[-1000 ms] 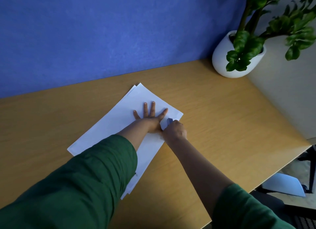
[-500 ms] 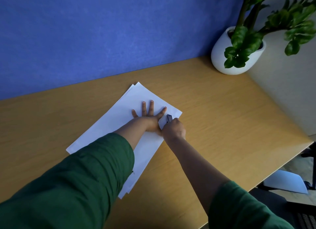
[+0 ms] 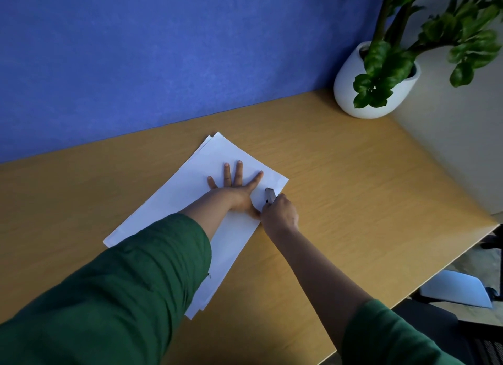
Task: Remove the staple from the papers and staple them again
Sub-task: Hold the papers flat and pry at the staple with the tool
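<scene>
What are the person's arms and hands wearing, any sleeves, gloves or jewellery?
Both arms wear dark green sleeves, the left sleeve and the right sleeve, pushed up so the forearms are bare. The left hand and right hand are bare: no gloves, and no rings or watch visible.

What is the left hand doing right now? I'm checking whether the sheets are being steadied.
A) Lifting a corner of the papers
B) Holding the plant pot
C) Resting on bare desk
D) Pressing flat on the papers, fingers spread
D: the left hand lies flat with fingers spread on the papers, beside the right hand gripping a small tool.
</scene>
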